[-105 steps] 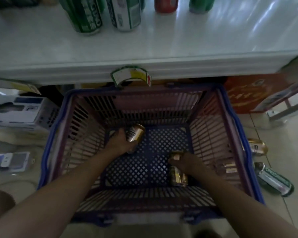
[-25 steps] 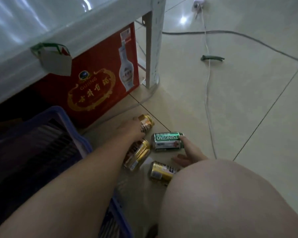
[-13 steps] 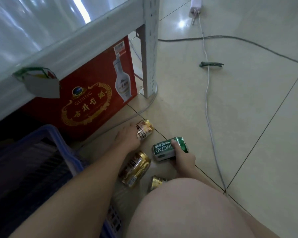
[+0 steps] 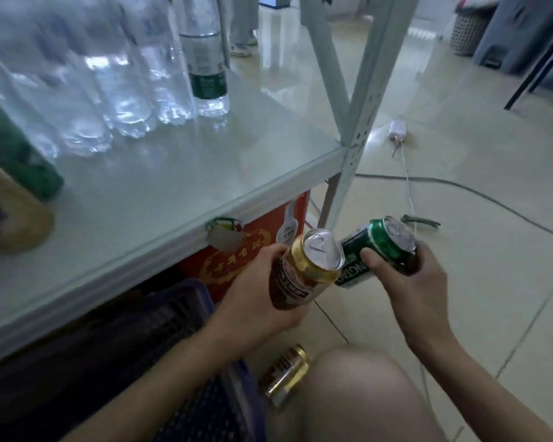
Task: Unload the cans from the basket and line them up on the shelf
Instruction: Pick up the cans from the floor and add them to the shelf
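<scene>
My left hand (image 4: pixel 256 301) grips a gold can (image 4: pixel 304 269), held tilted in the air just below the front edge of the white shelf (image 4: pixel 160 186). My right hand (image 4: pixel 419 282) holds a green can (image 4: pixel 377 250) beside it, and the two cans almost touch. Another gold can (image 4: pixel 284 374) lies on its side on the floor by my knee. The blue basket (image 4: pixel 186 314) stands under the shelf at the lower left, its inside dark.
Several clear water bottles (image 4: pixel 205 59) and a green bottle (image 4: pixel 16 154) stand at the back of the shelf. A red carton (image 4: pixel 249 250) sits under it. The shelf post (image 4: pixel 361 122), a white charger (image 4: pixel 398 130) and cables lie to the right on the tiled floor.
Both hands have lifted their cans off the floor to shelf-edge height. The view has swung up from the floor to the shelf top.
</scene>
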